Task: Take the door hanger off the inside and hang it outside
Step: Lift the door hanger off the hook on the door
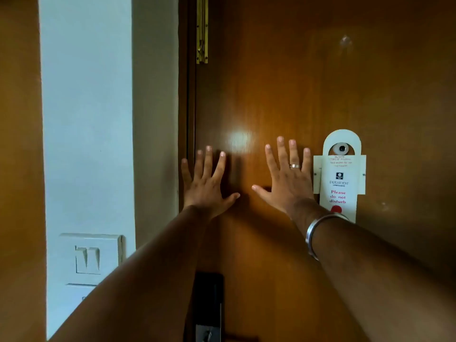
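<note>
**Both palms spread before the door, hanger untouched**

Head view: the hanger's (340, 178) lower end is hidden behind the right wrist and its bangle (318, 230), and the small print near its top is too blurred to read; "Please do not disturb" is legible. The dark lock plate (208, 304) runs off the bottom edge. The hanger hangs from a peg (341, 148) on the door (283, 82), just right of the right hand (287, 180). Both hands, left hand (206, 185) included, have fingers splayed apart, holding nothing. Whether the palms touch the wood cannot be told.
</note>
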Demonstrator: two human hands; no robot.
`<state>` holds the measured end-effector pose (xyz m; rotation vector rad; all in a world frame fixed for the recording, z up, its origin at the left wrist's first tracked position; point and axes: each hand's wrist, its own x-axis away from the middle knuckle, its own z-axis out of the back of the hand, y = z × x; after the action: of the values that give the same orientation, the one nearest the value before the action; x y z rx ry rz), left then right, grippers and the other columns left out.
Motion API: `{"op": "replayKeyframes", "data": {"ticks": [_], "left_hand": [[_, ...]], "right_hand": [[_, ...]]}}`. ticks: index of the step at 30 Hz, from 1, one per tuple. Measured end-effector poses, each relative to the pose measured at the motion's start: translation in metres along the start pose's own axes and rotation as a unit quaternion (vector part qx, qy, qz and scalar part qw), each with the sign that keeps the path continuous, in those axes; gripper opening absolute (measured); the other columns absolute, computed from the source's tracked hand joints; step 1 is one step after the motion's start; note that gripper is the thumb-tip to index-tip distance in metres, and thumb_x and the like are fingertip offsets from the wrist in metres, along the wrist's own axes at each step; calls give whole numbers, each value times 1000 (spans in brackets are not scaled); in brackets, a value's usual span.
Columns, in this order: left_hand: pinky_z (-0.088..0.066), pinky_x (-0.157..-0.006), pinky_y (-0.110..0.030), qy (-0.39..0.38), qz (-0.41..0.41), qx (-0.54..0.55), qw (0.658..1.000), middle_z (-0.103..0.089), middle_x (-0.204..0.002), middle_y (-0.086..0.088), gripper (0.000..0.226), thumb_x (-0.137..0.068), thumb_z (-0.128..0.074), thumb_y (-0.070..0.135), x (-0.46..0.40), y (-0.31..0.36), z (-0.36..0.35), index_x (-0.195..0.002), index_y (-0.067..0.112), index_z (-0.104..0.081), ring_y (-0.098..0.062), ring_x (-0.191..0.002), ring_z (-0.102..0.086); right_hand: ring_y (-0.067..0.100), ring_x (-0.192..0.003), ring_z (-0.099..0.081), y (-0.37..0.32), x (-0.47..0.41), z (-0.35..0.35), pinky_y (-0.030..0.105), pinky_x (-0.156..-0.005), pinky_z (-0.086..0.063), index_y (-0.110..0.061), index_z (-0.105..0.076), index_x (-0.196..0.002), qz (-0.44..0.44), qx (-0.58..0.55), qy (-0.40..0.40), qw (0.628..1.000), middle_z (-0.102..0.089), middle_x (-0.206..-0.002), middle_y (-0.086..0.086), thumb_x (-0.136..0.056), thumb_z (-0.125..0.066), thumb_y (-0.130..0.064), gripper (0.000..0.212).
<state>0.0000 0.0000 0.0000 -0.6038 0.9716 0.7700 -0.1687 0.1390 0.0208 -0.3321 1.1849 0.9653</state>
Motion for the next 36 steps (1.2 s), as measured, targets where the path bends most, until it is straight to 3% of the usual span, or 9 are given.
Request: {"op": "replayKeyframes", "data": {"ticks": [17, 21, 25, 28, 31, 34, 36], "left_hand": [[17, -115, -63, 13, 14, 36, 999, 11, -167, -12, 116, -68, -37, 88, -18, -3, -6, -155, 27, 9, -34, -152, 16], [23, -114, -60, -3, -4, 71, 997, 11, -167, -11, 111, -72, -35, 86, 6, 6, -27, -156, 29, 7, -33, -152, 14], [24, -115, -57, -19, -86, 94, 992, -2, -167, -10, 97, -82, -40, 74, 44, 38, -50, -157, 29, 1, -33, -153, 0], [12, -118, -58, 17, -155, 129, 979, -24, -163, -10, 77, -87, -47, 58, 41, 76, -46, -153, 25, -24, -33, -150, -19], [-19, -119, -54, 63, -180, 193, 963, -53, -146, -8, 54, -91, -49, 48, 11, 119, -24, -138, 24, -47, -32, -137, -44], [-51, -90, -41, 34, -134, 281, 950, -70, -113, -4, 39, -93, -53, 44, -24, 163, 7, -125, 21, -57, -24, -103, -65], [-55, -69, -35, -11, -64, 344, 937, -71, -98, -1, 33, -93, -57, 43, -48, 189, 24, -117, 20, -60, -21, -85, -67]], "right_hand": [[41, -152, -11, 9, -10, -11, 62, -119, -4, -19, -10, -159, 12, 18, 10, 1000, -9, -166, 19, -75, -44, -81, 109], [40, -152, -11, 8, 32, -27, 62, -120, -6, -19, -8, -158, 58, 12, -9, 998, -8, -167, 18, -76, -45, -79, 108], [39, -152, -13, 24, 107, -50, 62, -120, -9, -19, -15, -158, 23, -5, -41, 999, -12, -166, 16, -80, -45, -76, 101], [41, -150, -22, 58, 142, -51, 62, -117, -19, -16, -21, -156, -62, 3, -50, 997, -22, -164, 19, -83, -47, -69, 93], [38, -133, -47, 91, 146, -41, 54, -104, -42, -16, -29, -151, -197, -22, -38, 979, -43, -151, 17, -85, -55, -62, 84], [30, -109, -61, 111, 133, -30, 39, -84, -53, -13, -44, -137, -323, -91, -14, 942, -59, -129, 15, -84, -58, -63, 75], [30, -107, -60, 116, 121, -27, 39, -81, -54, -10, -48, -131, -375, -137, -31, 916, -58, -126, 15, -79, -59, -70, 80]]}}
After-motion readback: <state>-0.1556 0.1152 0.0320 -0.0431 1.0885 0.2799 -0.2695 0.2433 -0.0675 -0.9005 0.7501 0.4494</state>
